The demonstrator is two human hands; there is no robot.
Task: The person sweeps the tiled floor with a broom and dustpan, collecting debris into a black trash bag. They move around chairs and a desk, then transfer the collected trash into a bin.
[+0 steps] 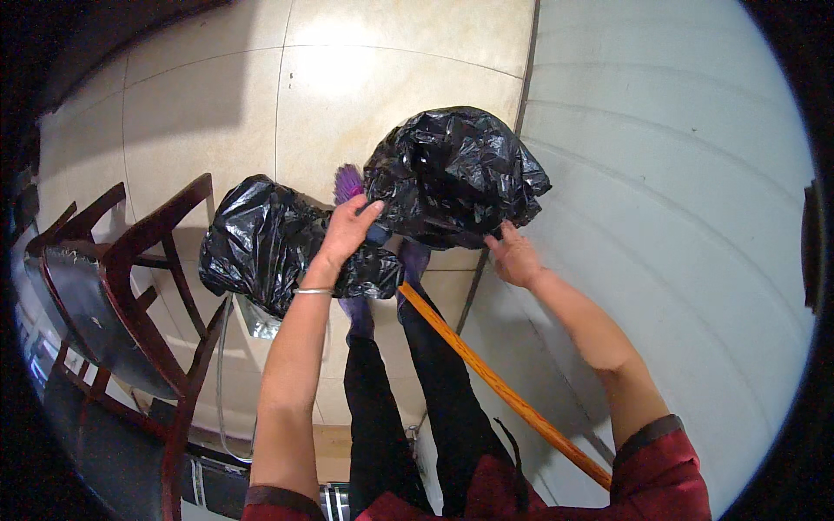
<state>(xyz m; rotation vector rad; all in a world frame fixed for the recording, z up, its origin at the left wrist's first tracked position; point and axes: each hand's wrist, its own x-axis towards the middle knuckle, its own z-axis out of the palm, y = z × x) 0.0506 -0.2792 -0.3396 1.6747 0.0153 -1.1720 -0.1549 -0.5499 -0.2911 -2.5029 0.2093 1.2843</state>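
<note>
A black plastic bag [459,172] with a rounded, puffed-out shape lies between my hands. My left hand [352,225] is at its left edge, thumb and fingers near a fold; whether they pinch the plastic is unclear. My right hand [515,254] touches or nearly touches the bag's lower right edge, fingers partly spread. A second black plastic bag [260,241] spreads to the left, partly behind my left hand and wrist. Purple broom bristles [348,182] show between the two bags. An orange-brown wooden handle [502,384] slants from the second bag down towards my right sleeve.
Dark wooden chairs with black seats [117,306] stand at the left. A pale wall [651,195] rises on the right. My feet are on the tiled floor [391,84] below the bags. A shiny metallic object [264,325] shows under the left bag.
</note>
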